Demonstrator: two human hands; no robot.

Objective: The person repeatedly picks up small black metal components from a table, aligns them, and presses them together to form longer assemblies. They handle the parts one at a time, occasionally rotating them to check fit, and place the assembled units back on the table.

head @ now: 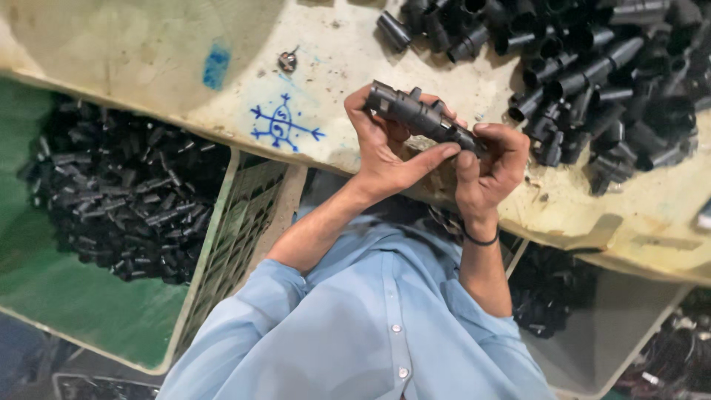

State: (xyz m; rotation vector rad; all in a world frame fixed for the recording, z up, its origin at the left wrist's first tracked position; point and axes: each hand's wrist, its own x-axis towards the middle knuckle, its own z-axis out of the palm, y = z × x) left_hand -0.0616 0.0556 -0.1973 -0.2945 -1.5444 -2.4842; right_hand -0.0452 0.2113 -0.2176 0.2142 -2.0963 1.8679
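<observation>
- Dark plastic tube fitting (421, 117), held in both hands just above the edge of the worn cream table (148, 67); it lies tilted, its wider collared end up beyond the left fingertips, its narrow end down at the right fingers.
- Left hand (381, 148): closed around the upper half of the fitting, fingers curled behind it, thumb stretched along the underside toward the right hand.
- Right hand (490, 167): pinching the lower, narrow end between thumb and fingers; a dark band sits on the wrist below it.
- Handling, as a judgement: looks rigid and light, moulded plastic with a matt surface, so not slippery. Side lugs and the collar give a sure purchase; best taken by the barrel on either side of the lugs, as it is now. Unlikely to break in the hand, though thin lugs could snap if levered.
- Loose heap of similar black fittings (592, 67) lies on the table, just beyond and outward of the right hand.
- Green crate (89, 311), well off to the outer side of the left forearm: holds a mound of small black tube parts (126, 192) against its far wall.
- Grey bin (615, 318), below the right forearm: a smaller lot of dark parts in its near corner.
- Blue marker scribble (285, 122) on the table, near the left hand.
</observation>
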